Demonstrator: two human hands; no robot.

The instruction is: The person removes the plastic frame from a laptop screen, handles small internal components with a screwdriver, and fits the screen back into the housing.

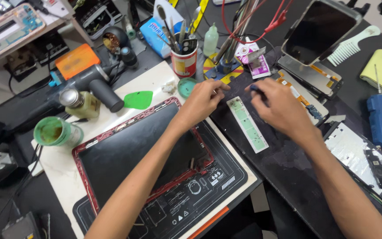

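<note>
Strip-shaped pale green part (247,124) lies flat on the dark surface (288,168), between my two hands and just below them. My left hand (202,101) hovers at the strip's upper end, fingers curled with the thumb and forefinger pinched together near a small item I cannot make out. My right hand (281,108) sits just right of the strip, its grip closed around a small dark tool (256,90) whose tip pokes out at the fingers. Left of the strip, under my left forearm, rests a tablet with a red frame (129,155) on a printed black work mat (191,194). Behind the hands stands a red cup of tools (184,62); a green pick (139,99) lies near the tablet's top corner.
</note>
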